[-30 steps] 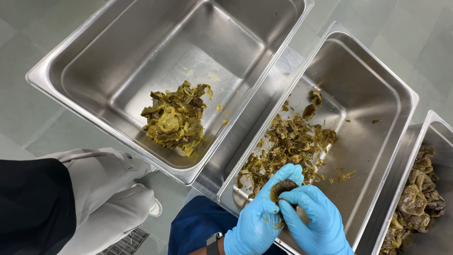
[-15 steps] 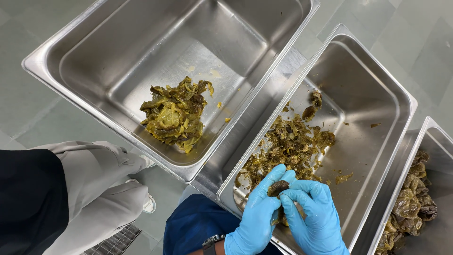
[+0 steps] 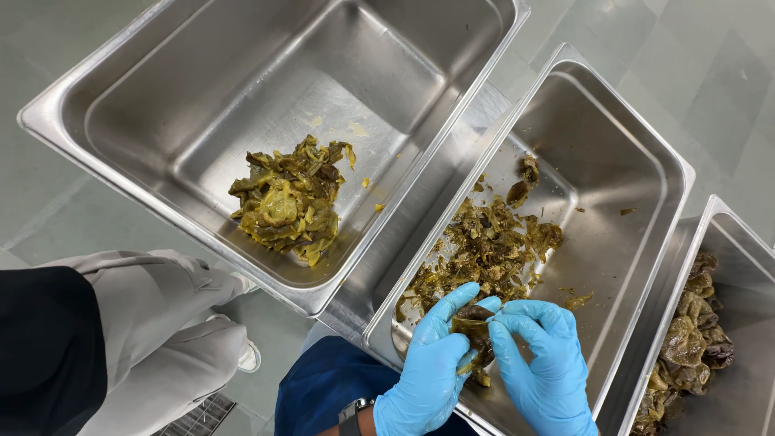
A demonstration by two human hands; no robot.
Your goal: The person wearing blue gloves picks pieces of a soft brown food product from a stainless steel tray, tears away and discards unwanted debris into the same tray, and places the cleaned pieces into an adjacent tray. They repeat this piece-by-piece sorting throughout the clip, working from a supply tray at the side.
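Three rectangular steel pans sit side by side: the left pan (image 3: 121,89) holds a yellow-green leafy clump (image 3: 286,202), the middle pan (image 3: 638,169) brown-green scraps (image 3: 488,242), the right pan (image 3: 726,234) dark wrinkled pieces (image 3: 686,339). Over the middle pan, blue-gloved left hand (image 3: 428,371) and right hand (image 3: 545,367) pinch one dark leafy piece (image 3: 472,331) between them.

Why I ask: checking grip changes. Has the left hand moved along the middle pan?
No: the left hand stays at the middle pan's near rim.

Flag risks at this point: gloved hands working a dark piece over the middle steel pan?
1. Both hands, left hand and right hand, pinch the dark piece near the middle pan's near rim; scraps may fall outside.
2. The piece looks wet; gloves may slip.
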